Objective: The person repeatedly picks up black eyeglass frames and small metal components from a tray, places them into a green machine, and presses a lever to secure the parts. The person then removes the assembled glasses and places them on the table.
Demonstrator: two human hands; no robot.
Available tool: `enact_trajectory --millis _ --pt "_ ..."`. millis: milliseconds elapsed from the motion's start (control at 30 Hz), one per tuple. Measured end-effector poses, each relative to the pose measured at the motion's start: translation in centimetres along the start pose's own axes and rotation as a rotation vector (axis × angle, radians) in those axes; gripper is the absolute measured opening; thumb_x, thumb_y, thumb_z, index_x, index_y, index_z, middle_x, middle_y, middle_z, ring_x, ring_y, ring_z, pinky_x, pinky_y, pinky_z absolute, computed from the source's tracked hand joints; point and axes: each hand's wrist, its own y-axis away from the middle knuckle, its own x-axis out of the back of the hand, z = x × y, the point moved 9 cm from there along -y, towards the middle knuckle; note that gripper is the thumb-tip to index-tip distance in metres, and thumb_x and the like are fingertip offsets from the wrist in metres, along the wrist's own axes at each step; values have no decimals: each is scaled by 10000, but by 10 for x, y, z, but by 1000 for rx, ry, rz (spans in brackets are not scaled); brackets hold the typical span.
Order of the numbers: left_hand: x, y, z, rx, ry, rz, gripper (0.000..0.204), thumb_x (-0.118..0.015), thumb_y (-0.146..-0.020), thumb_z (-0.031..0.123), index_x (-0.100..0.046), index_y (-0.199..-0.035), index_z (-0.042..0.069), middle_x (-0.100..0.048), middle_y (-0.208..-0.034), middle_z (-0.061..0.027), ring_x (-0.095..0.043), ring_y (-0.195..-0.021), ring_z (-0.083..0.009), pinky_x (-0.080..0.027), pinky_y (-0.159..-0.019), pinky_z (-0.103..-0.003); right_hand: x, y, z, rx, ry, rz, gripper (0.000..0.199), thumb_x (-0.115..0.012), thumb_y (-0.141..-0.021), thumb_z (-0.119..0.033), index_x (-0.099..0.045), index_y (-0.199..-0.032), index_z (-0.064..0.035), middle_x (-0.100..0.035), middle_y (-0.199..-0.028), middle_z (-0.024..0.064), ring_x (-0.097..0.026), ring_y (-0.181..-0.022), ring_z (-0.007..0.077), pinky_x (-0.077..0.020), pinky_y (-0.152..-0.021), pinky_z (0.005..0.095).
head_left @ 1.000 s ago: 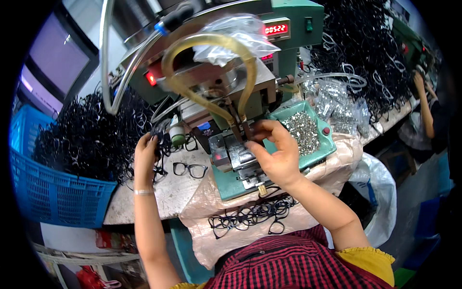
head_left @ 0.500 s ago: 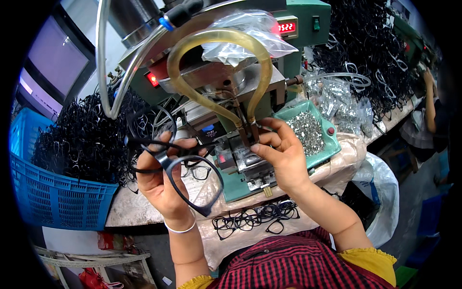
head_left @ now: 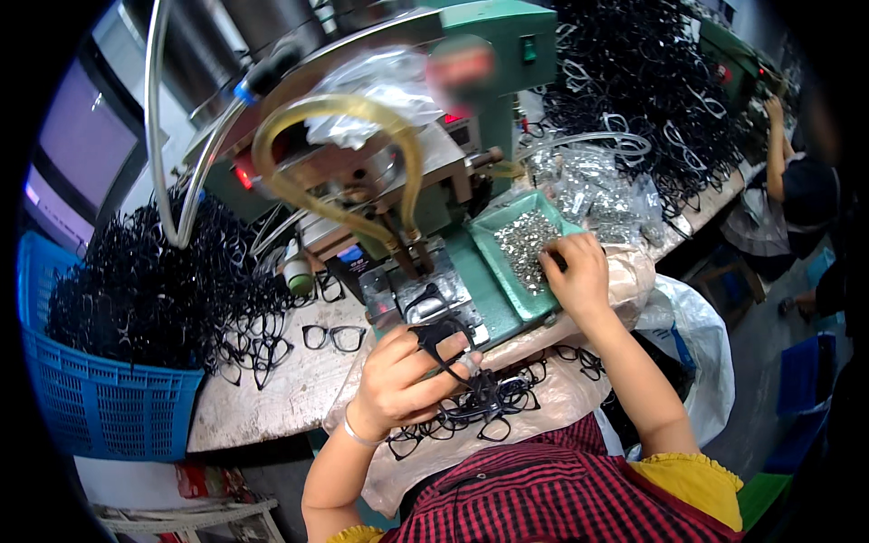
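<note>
My left hand (head_left: 405, 378), a bracelet on its wrist, grips a black eyeglass frame (head_left: 440, 333) just in front of the press's metal fixture (head_left: 436, 294). Part of that frame is hidden by my fingers. My right hand (head_left: 582, 274) reaches over the edge of a green tray (head_left: 503, 288) of small shiny metal parts (head_left: 525, 242). Its fingertips are bent together at the parts; whatever they pinch is too small to make out. Below my left hand, several black eyeglass frames (head_left: 493, 427) lie along the table's front edge.
Left, a blue basket (head_left: 118, 407) overflows with black frames (head_left: 145, 299). One pair of glasses (head_left: 333, 338) lies on the table. A yellowish hose (head_left: 412, 172) loops before the green press (head_left: 507, 36). Clear bags (head_left: 597, 190) sit behind the tray; another person's arm (head_left: 776, 154) shows far right.
My right hand has left the press's fixture for the parts tray. My left hand has moved right and lower with the eyeglass frame, turning it toward the fixture. The view has shifted.
</note>
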Motion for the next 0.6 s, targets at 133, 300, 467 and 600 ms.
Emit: enact_trajectory --millis 133,300,467,600 --pt "-2 0 1 86 -139 -81 266 -665 -759 293 -734 -942 113 -723 -1103 -86 -545 -651 -236 -476 -692 -365 -22 -12 42 -113 -130 31 63 -678 -716 -82 -630 -739 -48 -602 -766 139 -555 -792 308 -439 -747 430" --pt "-10 -48 38 11 -163 -122 168 -596 -852 5 -683 -985 -51 -681 -988 -227 -592 -744 -274 -472 -634 -400 -75 6 -12 288 22 -148 133 -645 -766 -167 -659 -875 -93 -558 -1245 125 -512 -1185 288 -451 -844 425" --pt "2 -33 43 9 -72 -60 365 -599 -825 72 -687 -1174 8 -682 -1113 -200 -656 -924 -310 -509 -782 -395 -72 -28 -18 296 -10 -23 138 -619 -806 -122 -648 -930 -71 -589 -1111 123 -538 -1097 301 -447 -825 422" --pt "-7 -22 25 456 488 -236 421 -700 -812 200 -657 -1195 31 -628 -1260 -164 -609 -1128 -328 -348 -1066 -481 -32 -17 11 1 -295 24 150 -625 -871 -148 -659 -951 -25 -634 -916 137 -609 -941 302 -475 -826 396"
